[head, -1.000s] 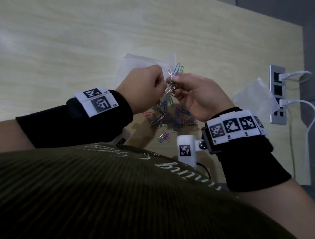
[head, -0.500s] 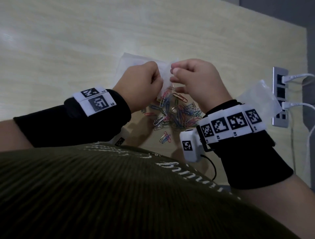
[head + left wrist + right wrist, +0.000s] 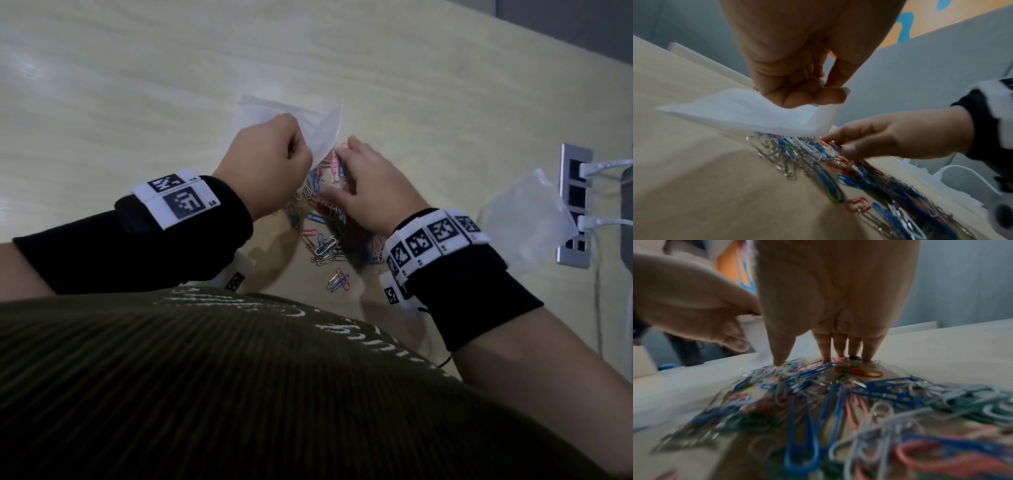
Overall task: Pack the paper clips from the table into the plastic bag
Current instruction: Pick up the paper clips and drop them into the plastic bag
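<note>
My left hand (image 3: 291, 154) pinches an edge of the translucent plastic bag (image 3: 325, 133) and holds it up over the table; in the left wrist view the bag (image 3: 756, 113) hangs from my left hand (image 3: 830, 91). A heap of coloured and silver paper clips (image 3: 325, 240) lies on the table below. My right hand (image 3: 356, 168) is down on the far side of the heap. Its straight fingers (image 3: 826, 352) and its thumb touch the paper clips (image 3: 838, 394), with nothing lifted. From the left wrist camera, my right hand (image 3: 838, 144) sits just under the bag's corner.
A second plastic bag (image 3: 524, 219) lies at the right, beside a metal socket panel (image 3: 575, 205) with white cables (image 3: 603, 222) plugged in. A few stray clips (image 3: 337, 281) lie near my body. The wooden table (image 3: 137, 85) stretches far to the left and ahead.
A second ago my right hand held a bunch of clips at the bag's mouth; it has since come down onto the heap without them. My left hand has kept its hold on the bag.
</note>
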### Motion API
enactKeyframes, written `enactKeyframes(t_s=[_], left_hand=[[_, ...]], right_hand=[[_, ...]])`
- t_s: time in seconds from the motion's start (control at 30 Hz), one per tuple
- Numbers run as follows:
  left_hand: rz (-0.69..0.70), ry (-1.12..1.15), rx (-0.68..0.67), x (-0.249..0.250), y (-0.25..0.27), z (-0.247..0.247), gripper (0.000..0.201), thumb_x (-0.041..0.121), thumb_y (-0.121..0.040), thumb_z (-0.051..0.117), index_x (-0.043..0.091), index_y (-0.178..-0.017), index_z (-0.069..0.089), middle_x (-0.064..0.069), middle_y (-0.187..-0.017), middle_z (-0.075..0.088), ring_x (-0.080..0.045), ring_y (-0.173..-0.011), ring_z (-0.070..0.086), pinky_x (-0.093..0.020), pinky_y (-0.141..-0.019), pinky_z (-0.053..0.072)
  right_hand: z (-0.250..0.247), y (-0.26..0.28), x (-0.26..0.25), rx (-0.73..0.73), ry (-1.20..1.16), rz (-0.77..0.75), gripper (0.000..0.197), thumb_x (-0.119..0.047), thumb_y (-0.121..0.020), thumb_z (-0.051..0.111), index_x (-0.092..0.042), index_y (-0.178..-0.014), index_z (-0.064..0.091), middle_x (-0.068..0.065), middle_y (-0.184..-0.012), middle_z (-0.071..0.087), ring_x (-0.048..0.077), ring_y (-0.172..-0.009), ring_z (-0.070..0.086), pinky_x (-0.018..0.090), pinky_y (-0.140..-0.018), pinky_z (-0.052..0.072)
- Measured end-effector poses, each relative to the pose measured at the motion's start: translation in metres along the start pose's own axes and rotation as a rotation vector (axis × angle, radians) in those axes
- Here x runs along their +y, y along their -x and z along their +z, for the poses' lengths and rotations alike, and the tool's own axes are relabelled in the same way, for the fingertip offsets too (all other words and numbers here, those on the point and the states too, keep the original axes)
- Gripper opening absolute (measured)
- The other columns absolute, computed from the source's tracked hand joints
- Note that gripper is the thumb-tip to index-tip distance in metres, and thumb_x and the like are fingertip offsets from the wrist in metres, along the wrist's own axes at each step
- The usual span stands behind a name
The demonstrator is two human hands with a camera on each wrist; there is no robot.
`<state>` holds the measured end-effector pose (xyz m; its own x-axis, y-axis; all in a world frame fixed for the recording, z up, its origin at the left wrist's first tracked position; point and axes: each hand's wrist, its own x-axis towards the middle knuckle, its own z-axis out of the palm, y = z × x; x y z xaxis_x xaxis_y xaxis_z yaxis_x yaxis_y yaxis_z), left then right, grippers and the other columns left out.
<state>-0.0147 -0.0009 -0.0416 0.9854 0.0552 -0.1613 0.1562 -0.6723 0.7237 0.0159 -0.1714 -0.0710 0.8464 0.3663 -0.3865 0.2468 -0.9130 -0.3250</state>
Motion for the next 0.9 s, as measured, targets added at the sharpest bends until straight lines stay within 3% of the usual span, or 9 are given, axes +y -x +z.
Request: enactKeyframes(t_s=[0.07,0.2,0.27,0.5,0.67,0.77,0.83,0.9], left_hand=[[-0.002,-0.008,0.000,-0.001,-0.001,0.000,0.016,0.020,-0.087,0.047,0.007,-0.083,0.054,-0.013,-0.077,0.067,-0.031,-0.074,0.062,-0.041,-0.071,0.050],[0.002,-0.016,-0.009,-0.001,0.000,0.000,0.016,0.021,-0.087,0.047,0.008,-0.082,0.054,-0.011,-0.078,0.068,-0.029,-0.075,0.062,-0.037,-0.069,0.049],[0.001,0.005,-0.029,-0.001,0.001,0.001,0.015,0.021,-0.086,0.047,0.009,-0.081,0.054,-0.011,-0.077,0.068,-0.029,-0.073,0.064,-0.039,-0.068,0.053],[0.017,0.002,-0.045,0.000,0.003,0.003,0.015,0.021,-0.087,0.049,0.008,-0.081,0.056,-0.008,-0.073,0.069,-0.026,-0.072,0.066,-0.036,-0.070,0.052],[0.028,0.010,-0.056,0.001,0.003,0.005,0.014,0.020,-0.088,0.050,0.008,-0.082,0.056,-0.007,-0.073,0.070,-0.023,-0.066,0.067,-0.028,-0.062,0.049],[0.035,0.019,-0.062,0.002,0.003,0.007,0.014,0.020,-0.088,0.050,0.009,-0.081,0.056,-0.004,-0.071,0.069,-0.017,-0.059,0.067,-0.012,-0.050,0.041],[0.052,0.026,-0.090,0.002,0.004,0.009,0.013,0.019,-0.089,0.050,0.010,-0.081,0.055,0.000,-0.069,0.068,-0.011,-0.058,0.067,-0.011,-0.052,0.041],[0.080,0.028,-0.122,0.004,0.005,0.011,0.012,0.020,-0.089,0.052,0.011,-0.080,0.055,0.003,-0.068,0.068,-0.010,-0.060,0.067,-0.013,-0.058,0.044]], right_hand=[[0.005,0.012,-0.005,-0.004,0.067,-0.007,0.075,-0.050,-0.086,0.060,-0.016,-0.147,0.033,0.002,-0.158,0.025,0.024,-0.142,0.026,0.036,-0.116,0.024],[0.014,0.027,-0.006,0.179,0.115,-0.012,0.029,-0.025,-0.095,0.051,-0.012,-0.121,0.058,0.007,-0.130,0.052,0.030,-0.119,0.045,0.040,-0.095,0.046],[0.017,0.031,-0.005,0.213,0.087,0.019,0.023,-0.015,-0.096,0.047,-0.010,-0.113,0.061,0.009,-0.117,0.053,0.031,-0.111,0.047,0.040,-0.085,0.048],[0.008,0.033,0.001,0.321,-0.176,0.169,0.016,-0.015,-0.087,0.061,-0.015,-0.098,0.072,0.006,-0.106,0.063,0.021,-0.097,0.060,0.027,-0.087,0.043],[-0.006,0.039,0.006,0.359,-0.602,0.325,0.012,-0.016,-0.081,0.069,-0.017,-0.092,0.075,-0.005,-0.086,0.071,0.009,-0.082,0.065,0.029,-0.085,0.055],[-0.019,0.041,0.002,0.340,-1.035,0.375,0.008,-0.009,-0.084,0.066,-0.009,-0.087,0.073,0.003,-0.090,0.073,0.017,-0.082,0.067,0.035,-0.082,0.059],[-0.027,0.040,-0.004,0.296,-1.392,0.371,0.008,-0.002,-0.088,0.061,-0.004,-0.087,0.069,0.009,-0.087,0.070,0.020,-0.083,0.067,0.030,-0.079,0.059],[-0.033,0.038,-0.011,0.247,-1.605,0.355,0.011,0.002,-0.091,0.055,0.001,-0.088,0.065,0.012,-0.084,0.069,0.020,-0.080,0.067,0.023,-0.070,0.058]])
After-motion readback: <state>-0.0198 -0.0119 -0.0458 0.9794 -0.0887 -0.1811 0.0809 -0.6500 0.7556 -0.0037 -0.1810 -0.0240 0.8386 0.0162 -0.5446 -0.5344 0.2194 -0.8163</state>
